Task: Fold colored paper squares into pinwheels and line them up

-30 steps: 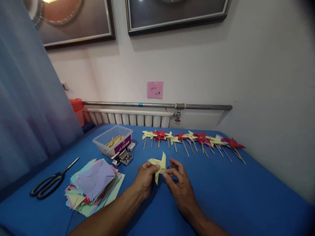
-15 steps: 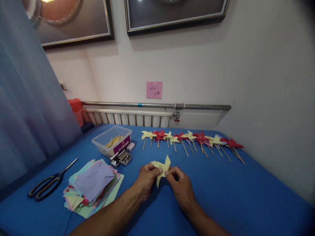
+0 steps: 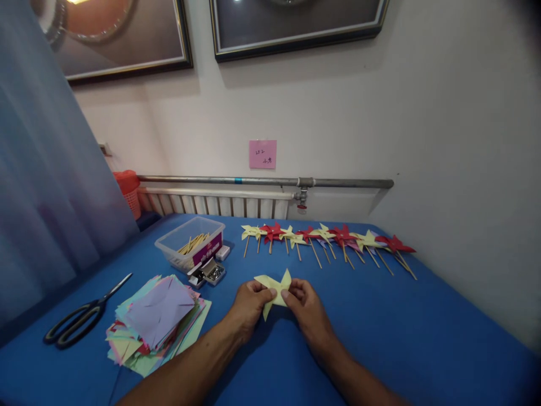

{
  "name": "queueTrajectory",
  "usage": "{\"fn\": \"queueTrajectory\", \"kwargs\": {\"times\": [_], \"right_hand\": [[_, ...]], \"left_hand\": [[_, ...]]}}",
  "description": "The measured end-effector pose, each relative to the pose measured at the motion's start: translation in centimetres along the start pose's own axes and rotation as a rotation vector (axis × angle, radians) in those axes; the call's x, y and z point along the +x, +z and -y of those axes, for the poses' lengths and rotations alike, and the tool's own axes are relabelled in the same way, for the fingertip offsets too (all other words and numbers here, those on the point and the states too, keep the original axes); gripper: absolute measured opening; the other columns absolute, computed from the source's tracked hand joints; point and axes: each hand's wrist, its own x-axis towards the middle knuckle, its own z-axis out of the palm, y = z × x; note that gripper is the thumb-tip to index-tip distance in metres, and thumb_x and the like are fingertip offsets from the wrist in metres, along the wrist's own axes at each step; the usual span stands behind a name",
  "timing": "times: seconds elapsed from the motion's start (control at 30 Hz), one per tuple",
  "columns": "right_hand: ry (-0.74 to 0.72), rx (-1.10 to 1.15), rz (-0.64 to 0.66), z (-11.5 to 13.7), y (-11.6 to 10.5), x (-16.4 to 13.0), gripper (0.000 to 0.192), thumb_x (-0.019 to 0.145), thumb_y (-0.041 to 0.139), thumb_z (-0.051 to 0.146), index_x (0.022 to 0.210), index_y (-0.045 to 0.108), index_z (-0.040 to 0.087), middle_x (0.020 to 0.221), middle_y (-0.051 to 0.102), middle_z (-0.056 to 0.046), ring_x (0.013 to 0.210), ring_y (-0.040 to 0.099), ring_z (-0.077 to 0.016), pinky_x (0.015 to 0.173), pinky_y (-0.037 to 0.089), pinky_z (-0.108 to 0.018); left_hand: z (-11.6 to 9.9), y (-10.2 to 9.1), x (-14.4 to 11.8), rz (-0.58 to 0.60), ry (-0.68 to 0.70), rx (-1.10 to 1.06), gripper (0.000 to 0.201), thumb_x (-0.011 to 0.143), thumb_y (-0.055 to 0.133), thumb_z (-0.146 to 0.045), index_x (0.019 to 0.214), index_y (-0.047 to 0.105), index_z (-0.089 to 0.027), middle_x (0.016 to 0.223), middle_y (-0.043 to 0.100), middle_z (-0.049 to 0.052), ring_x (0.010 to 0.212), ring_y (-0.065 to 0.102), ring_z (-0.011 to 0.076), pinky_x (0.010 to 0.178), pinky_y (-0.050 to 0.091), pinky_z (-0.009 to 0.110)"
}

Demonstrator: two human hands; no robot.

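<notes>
Yellow paper pinwheel (image 3: 274, 288) sits pinched between the left hand (image 3: 250, 305) and right hand (image 3: 307, 307), fingertips closed on its centre, just above the blue table (image 3: 422, 338); beyond the pinwheel lies a row of finished pinwheels (image 3: 325, 237); left of it, a pin box (image 3: 208, 273), stick tub (image 3: 190, 241), paper stack (image 3: 156, 321) and scissors (image 3: 82, 317).

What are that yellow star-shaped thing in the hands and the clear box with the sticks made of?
The yellow pinwheel, pinched between the left hand and right hand, looks like thin matte paper: it holds sharp folds and pointed tips. The clear box seems to be glossy plastic, since the sticks show through its walls. The sticks look like pale bamboo or wood; too small to say which.
</notes>
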Motion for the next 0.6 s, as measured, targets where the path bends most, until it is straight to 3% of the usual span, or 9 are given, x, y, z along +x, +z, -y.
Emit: {"fn": "queueTrajectory", "kwargs": {"times": [0.07,0.13,0.23,0.4,0.6], "right_hand": [[0.038,0.060,0.119,-0.4,-0.2,0.4,0.044,0.073,0.072,0.057,0.095,0.066,0.019,0.086,0.073,-0.006,0.083,0.068,-0.0254,0.077,0.053,-0.036],[0.066,0.081,0.157,-0.8,-0.4,0.8,0.050,0.069,0.075,0.061,0.093,0.070,0.017,0.085,0.075,-0.007,0.082,0.068,-0.0263,0.074,0.053,-0.036],[0.088,0.102,0.115,-1.4,-0.6,1.1,0.055,0.064,0.079,0.062,0.092,0.073,0.015,0.082,0.076,-0.007,0.077,0.068,-0.0262,0.070,0.053,-0.035],[0.078,0.116,0.088,-1.4,-0.5,0.8,0.053,0.070,0.075,0.060,0.098,0.074,0.015,0.086,0.077,-0.009,0.081,0.070,-0.0282,0.072,0.054,-0.037],[0.091,0.111,0.116,-1.7,-0.3,0.7,0.050,0.071,0.075,0.055,0.101,0.074,0.015,0.092,0.078,-0.010,0.087,0.070,-0.0297,0.075,0.054,-0.038]], "left_hand": [[-0.2,0.0,-0.1,0.036,0.028,0.032,0.033,0.051,0.085,-0.034,0.063,0.062,-0.013,0.053,0.059,-0.001,0.046,0.045,0.0083,0.048,0.032,0.023],[-0.4,0.1,-0.3,0.060,0.039,0.066,0.034,0.050,0.086,-0.034,0.061,0.062,-0.013,0.052,0.058,-0.001,0.046,0.044,0.0079,0.048,0.030,0.022],[-0.6,0.1,-0.5,0.084,0.032,0.087,0.033,0.051,0.085,-0.035,0.061,0.062,-0.013,0.052,0.059,-0.001,0.046,0.044,0.0080,0.048,0.029,0.022],[-0.6,0.0,-0.4,0.088,0.040,0.107,0.023,0.058,0.076,-0.032,0.063,0.063,-0.014,0.052,0.057,-0.001,0.047,0.043,0.0077,0.049,0.030,0.022],[-0.6,0.1,-0.3,0.055,0.048,0.103,0.024,0.052,0.077,-0.030,0.059,0.060,-0.015,0.049,0.056,-0.002,0.044,0.043,0.0080,0.047,0.029,0.022]]}}
